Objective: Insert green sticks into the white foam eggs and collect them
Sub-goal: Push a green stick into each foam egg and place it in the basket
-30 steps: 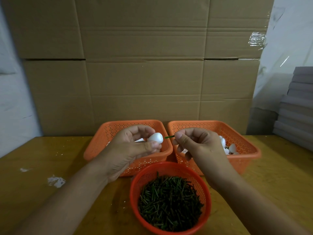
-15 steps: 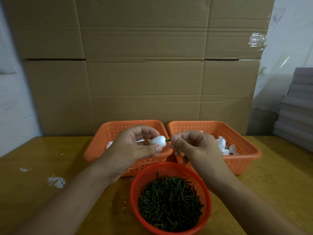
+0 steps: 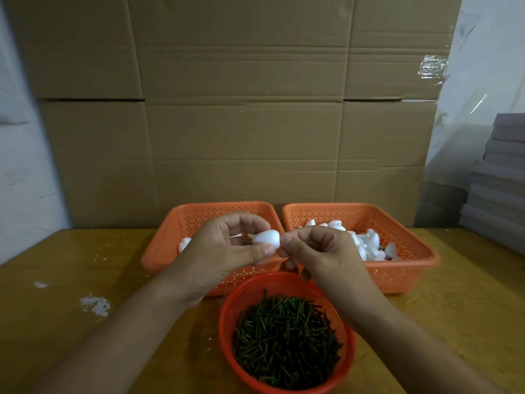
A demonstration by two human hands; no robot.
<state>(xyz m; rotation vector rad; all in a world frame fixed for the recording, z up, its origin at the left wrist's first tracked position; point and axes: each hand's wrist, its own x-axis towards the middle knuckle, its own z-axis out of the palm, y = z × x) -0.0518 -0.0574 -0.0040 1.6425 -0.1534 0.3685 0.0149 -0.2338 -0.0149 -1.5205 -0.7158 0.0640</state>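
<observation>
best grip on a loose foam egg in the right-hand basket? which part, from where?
Judging from the pile, pinch a top foam egg across its wide middle, coming from above: the right basket is open-topped with walls blocking the sides, and the eggs lie jumbled. The left hand holds its egg that way, narrow end free toward the right hand.

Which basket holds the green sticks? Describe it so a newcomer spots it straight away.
Start at the wooden table in front of the cardboard wall. Two rectangular orange baskets stand side by side at the back, with white foam eggs in them. The stick basket stands nearer the person, in front of the gap between them: the only round one, filled with dark green sticks.
</observation>
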